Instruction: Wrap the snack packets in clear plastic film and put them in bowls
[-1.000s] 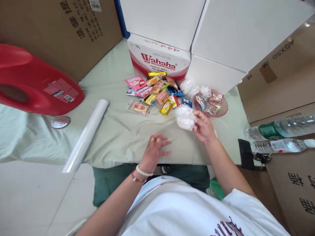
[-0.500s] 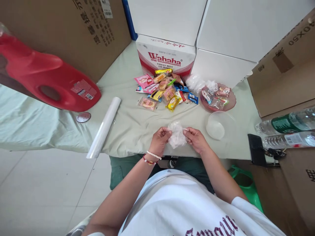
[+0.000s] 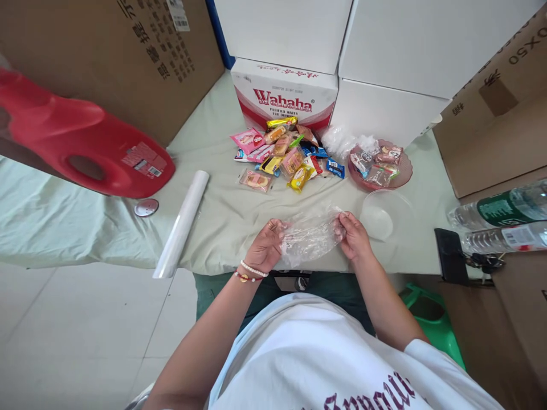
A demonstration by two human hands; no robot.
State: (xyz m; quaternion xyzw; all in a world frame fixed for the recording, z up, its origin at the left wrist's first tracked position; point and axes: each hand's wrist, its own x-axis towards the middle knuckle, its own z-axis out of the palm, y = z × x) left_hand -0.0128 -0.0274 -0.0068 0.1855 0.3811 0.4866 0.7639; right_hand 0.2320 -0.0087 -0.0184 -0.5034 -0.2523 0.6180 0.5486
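Note:
Between my hands a thin, crinkled clear plastic bowl cover [image 3: 310, 236] is stretched out sideways above the front of the table. My left hand [image 3: 265, 245] pinches its left edge; a white bead bracelet and a red one circle that wrist. At the other end, the fingers of my right hand [image 3: 354, 234] are closed on the right edge. Just right of that hand stands a clear round bowl [image 3: 378, 222]. Behind it is a pink glass bowl [image 3: 363, 179] with wrapped snacks inside. A heap of wrapped snacks [image 3: 293, 162] lies beyond the cover.
More crumpled clear plastic [image 3: 339, 142] lies by the pink bowl. A white roll [image 3: 182, 228], a round lid [image 3: 146, 207] and a red jug [image 3: 94, 142] are on the left. Boxes [image 3: 284, 94] line the back. Bottles [image 3: 508, 208] and a black phone [image 3: 449, 256] are at the right.
My hands have moved apart, pulling the bunched plastic cover into a wider, flatter sheet. The snacks and bowls remain in place; the view has shifted slightly.

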